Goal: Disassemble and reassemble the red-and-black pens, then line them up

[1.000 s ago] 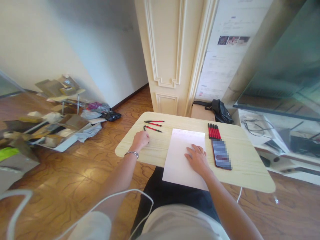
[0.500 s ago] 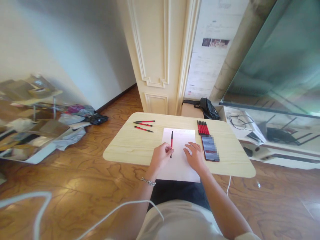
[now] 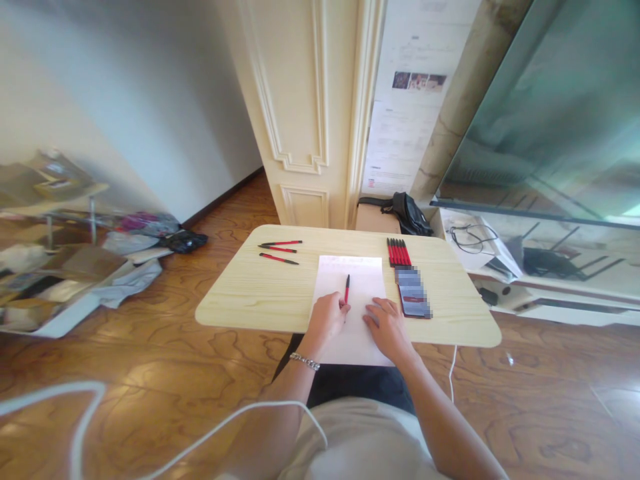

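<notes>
1. Orientation: the clock face is centred on the white sheet (image 3: 356,337), 12 o'clock pointing away from the person.
2. Left hand (image 3: 327,319), 8 o'clock: thumb and fingers closed narrowly around the lower part of a red-and-black pen (image 3: 347,290). The pen is over the middle of the sheet, its black upper end towards 12 o'clock; whether its lower end touches the paper cannot be told.
3. Right hand (image 3: 386,327), 4 o'clock: holding nothing, fingers slightly spread, laid across the sheet's edge.
4. Paper control, as judged: the sheet overhangs the table (image 3: 240,293) at 6 o'clock, so right-hand pressure is best applied through the fingertips, where wood lies beneath.
5. Pen control, as judged: a light pinch suits so slim a barrel; a loose wrist and a clear gap between the hands should prevent dragging or creasing.
6. Surroundings: 3 loose pens (image 3: 279,259) at 10 o'clock; a row of pens (image 3: 399,253) between 1 and 2 o'clock; a phone (image 3: 414,293) between 2 and 3 o'clock, near the right fingers and best left unbumped.
</notes>
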Demonstrator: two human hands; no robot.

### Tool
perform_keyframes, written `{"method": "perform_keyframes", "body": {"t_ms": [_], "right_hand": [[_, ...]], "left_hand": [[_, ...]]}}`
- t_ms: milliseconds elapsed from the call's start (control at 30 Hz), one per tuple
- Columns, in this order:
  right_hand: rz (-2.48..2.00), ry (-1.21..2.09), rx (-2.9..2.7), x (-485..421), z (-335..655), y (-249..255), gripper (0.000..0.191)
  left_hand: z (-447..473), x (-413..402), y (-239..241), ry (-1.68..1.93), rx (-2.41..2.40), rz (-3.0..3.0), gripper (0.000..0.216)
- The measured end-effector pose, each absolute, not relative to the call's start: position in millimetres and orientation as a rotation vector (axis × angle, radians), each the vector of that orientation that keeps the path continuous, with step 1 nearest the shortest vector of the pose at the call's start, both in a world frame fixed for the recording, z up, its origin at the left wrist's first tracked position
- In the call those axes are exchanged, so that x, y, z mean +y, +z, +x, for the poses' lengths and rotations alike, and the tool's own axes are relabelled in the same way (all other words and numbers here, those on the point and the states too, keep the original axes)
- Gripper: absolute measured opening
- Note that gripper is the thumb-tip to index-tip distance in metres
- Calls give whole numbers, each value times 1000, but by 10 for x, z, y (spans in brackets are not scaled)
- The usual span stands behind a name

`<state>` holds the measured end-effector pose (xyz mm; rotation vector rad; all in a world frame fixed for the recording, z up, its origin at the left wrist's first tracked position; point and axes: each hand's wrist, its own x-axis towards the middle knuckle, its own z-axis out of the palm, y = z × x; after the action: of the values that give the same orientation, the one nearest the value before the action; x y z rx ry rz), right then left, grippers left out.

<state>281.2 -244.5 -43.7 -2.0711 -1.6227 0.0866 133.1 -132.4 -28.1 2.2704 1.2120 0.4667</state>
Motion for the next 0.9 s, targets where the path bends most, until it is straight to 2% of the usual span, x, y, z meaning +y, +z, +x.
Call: {"method": "perform_keyframes", "body": {"t_ms": [300,600,900], "right_hand": [[-2078,113,-1614,-2445,2817,-448,29],[-2059,83,-1543,-2353,2790,-273,28],[-2290,399,-1507,-1699,2685,-42,35]], "left_hand": [[1283,-1315,-273,462,1226,2198,17],[1039,-1405,-253,675,1258,2074,21],[916,-1574,-218,745,1203,1946,23]]}}
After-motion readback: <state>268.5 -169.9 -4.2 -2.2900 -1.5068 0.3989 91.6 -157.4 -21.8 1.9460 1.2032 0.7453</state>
